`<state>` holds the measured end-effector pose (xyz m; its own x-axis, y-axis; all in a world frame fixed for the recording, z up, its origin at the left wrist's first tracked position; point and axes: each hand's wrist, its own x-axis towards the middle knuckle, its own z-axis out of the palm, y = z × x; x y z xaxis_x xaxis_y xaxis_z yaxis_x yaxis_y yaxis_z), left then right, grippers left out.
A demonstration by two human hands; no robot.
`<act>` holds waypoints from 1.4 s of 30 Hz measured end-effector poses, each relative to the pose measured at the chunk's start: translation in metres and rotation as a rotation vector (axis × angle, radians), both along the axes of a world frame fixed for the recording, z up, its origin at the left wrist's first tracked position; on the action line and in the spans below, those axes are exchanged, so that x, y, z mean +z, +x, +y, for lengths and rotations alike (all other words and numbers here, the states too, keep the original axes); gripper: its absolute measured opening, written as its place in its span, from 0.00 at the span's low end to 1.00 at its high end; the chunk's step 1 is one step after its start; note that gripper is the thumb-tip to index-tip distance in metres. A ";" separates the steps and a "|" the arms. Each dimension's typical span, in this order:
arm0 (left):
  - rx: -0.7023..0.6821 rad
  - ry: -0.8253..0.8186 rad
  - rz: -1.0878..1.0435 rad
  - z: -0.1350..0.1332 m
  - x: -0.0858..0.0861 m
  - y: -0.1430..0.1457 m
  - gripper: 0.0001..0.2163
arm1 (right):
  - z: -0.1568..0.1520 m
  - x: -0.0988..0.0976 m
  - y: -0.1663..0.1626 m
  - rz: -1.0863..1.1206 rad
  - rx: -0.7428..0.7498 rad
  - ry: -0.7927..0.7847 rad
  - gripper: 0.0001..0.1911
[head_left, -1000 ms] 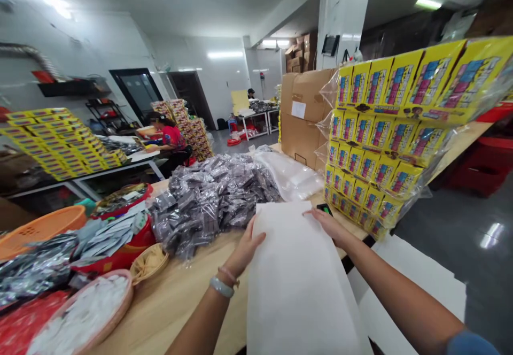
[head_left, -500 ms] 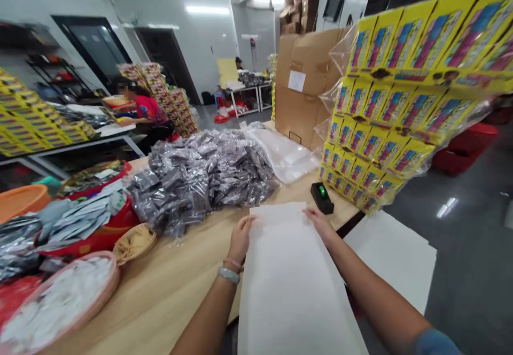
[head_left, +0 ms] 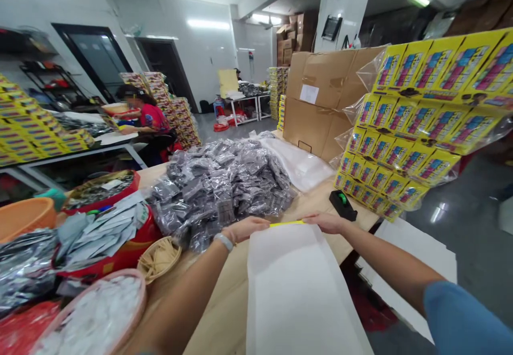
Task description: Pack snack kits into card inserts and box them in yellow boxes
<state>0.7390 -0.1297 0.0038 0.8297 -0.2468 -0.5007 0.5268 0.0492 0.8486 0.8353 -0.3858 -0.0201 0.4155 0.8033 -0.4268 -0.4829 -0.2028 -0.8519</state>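
Observation:
A long white sheet [head_left: 296, 285] lies along the wooden table [head_left: 224, 323] toward me, a thin yellow edge showing at its far end. My left hand [head_left: 245, 228] pinches the far left corner of the sheet. On the far right corner rests my right hand [head_left: 326, 221], fingers closed on the edge. Just beyond the sheet sits a big heap of grey foil packets [head_left: 224, 189]. A black tape dispenser [head_left: 342, 205] with a green roll stands to the right of my right hand.
Bagged yellow boxes [head_left: 417, 130] are stacked at the right, with cardboard cartons [head_left: 320, 103] behind. Red and orange basins [head_left: 100, 221] and baskets of packets crowd the left. A person in red [head_left: 148, 122] sits at another table. White sheets [head_left: 404, 269] lie lower right.
Both my hands have slid up to the sheet's far end and closed on its corners; a yellow edge now shows there. The camera view shifted slightly left.

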 end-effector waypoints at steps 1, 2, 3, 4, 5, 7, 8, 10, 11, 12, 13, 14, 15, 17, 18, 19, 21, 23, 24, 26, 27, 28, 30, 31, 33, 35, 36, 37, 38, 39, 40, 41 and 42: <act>-0.015 0.000 -0.022 0.001 0.000 0.005 0.17 | 0.005 0.002 0.000 -0.018 -0.005 -0.015 0.16; -0.014 -0.013 -0.043 0.001 0.000 0.009 0.17 | 0.009 0.003 0.000 -0.031 -0.048 -0.022 0.16; -0.009 -0.024 -0.067 -0.001 -0.002 0.013 0.19 | 0.013 0.002 -0.002 -0.041 -0.120 -0.024 0.16; -0.014 -0.011 -0.105 -0.004 -0.004 0.016 0.22 | 0.015 0.000 -0.005 -0.050 -0.204 -0.025 0.16; -0.034 0.029 -0.148 -0.006 -0.007 0.019 0.25 | 0.016 -0.003 -0.007 -0.056 -0.274 -0.029 0.17; -0.116 0.168 -0.237 -0.008 -0.012 0.023 0.29 | 0.014 -0.008 -0.009 -0.068 -0.302 -0.052 0.19; -0.159 0.250 -0.274 -0.007 -0.014 0.025 0.28 | 0.011 -0.010 -0.007 -0.086 -0.261 -0.072 0.20; -0.218 0.391 -0.312 -0.004 -0.015 0.030 0.24 | 0.006 -0.009 0.002 -0.205 -0.123 -0.115 0.22; -0.238 0.452 -0.318 -0.003 -0.014 0.033 0.21 | 0.005 -0.006 0.008 -0.314 -0.042 -0.148 0.22; -0.264 0.530 -0.331 -0.002 -0.011 0.038 0.18 | 0.005 -0.003 0.016 -0.454 0.042 -0.198 0.20; -0.293 0.618 -0.349 -0.003 -0.007 0.043 0.15 | 0.006 0.002 0.024 -0.617 0.125 -0.263 0.18; -0.319 0.708 -0.372 -0.005 -0.002 0.048 0.12 | 0.008 0.007 0.031 -0.793 0.204 -0.343 0.15; -0.342 0.799 -0.402 -0.009 0.003 0.054 0.10 | 0.011 0.012 0.037 -0.976 0.281 -0.430 0.13; -0.373 0.970 -0.465 -0.018 0.013 0.063 0.09 | 0.017 0.020 0.045 -1.290 0.404 -0.573 0.10; -0.382 1.048 -0.491 -0.024 0.016 0.066 0.10 | 0.019 0.022 0.046 -1.402 0.441 -0.620 0.10; -0.392 1.119 -0.510 -0.029 0.019 0.068 0.10 | 0.022 0.022 0.046 -1.477 0.459 -0.656 0.10; -0.416 1.233 -0.533 -0.037 0.022 0.070 0.11 | 0.025 0.020 0.045 -1.539 0.450 -0.712 0.13; -0.439 1.310 -0.547 -0.043 0.023 0.070 0.12 | 0.027 0.015 0.043 -1.550 0.434 -0.749 0.14; -0.449 1.336 -0.550 -0.045 0.023 0.070 0.12 | 0.027 0.014 0.043 -1.551 0.429 -0.758 0.15; -0.466 1.366 -0.548 -0.046 0.023 0.071 0.12 | 0.027 0.014 0.044 -1.544 0.438 -0.762 0.14; -0.473 1.371 -0.544 -0.044 0.023 0.072 0.11 | 0.026 0.014 0.045 -1.536 0.434 -0.755 0.14; -0.475 1.373 -0.537 -0.042 0.024 0.073 0.11 | 0.022 0.015 0.046 -1.516 0.384 -0.735 0.14; -0.454 1.378 -0.513 -0.035 0.025 0.074 0.10 | 0.009 0.013 0.042 -1.392 0.124 -0.679 0.16; -0.426 1.385 -0.496 -0.030 0.025 0.075 0.10 | 0.000 0.008 0.037 -1.270 -0.036 -0.636 0.19; -0.352 1.397 -0.456 -0.022 0.023 0.080 0.12 | -0.025 -0.011 0.020 -0.969 -0.258 -0.505 0.26; -0.293 1.380 -0.423 -0.021 0.016 0.089 0.13 | -0.053 -0.041 0.002 -0.742 -0.304 -0.409 0.28; -0.285 1.365 -0.415 -0.025 0.009 0.096 0.13 | -0.066 -0.056 -0.005 -0.683 -0.322 -0.405 0.28; -0.263 1.328 -0.414 -0.031 -0.001 0.102 0.14 | -0.079 -0.071 -0.008 -0.656 -0.353 -0.443 0.26; -0.206 1.263 -0.424 -0.039 -0.014 0.108 0.16 | -0.090 -0.084 -0.007 -0.647 -0.389 -0.521 0.25; -0.100 1.177 -0.435 -0.050 -0.030 0.111 0.19 | -0.099 -0.095 -0.003 -0.653 -0.411 -0.612 0.24; 0.041 1.082 -0.434 -0.063 -0.048 0.111 0.24 | -0.106 -0.102 0.005 -0.668 -0.406 -0.696 0.23; 0.188 0.988 -0.413 -0.076 -0.068 0.106 0.27 | -0.111 -0.107 0.015 -0.696 -0.379 -0.772 0.22; 0.311 0.908 -0.372 -0.091 -0.089 0.097 0.29 | -0.114 -0.108 0.027 -0.744 -0.342 -0.840 0.21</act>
<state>0.8360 -0.2202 -0.0855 0.9330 0.3485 -0.0897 0.2965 -0.6031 0.7405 0.8619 -0.4999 -0.1285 0.9257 0.1828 -0.3311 -0.0609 -0.7921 -0.6074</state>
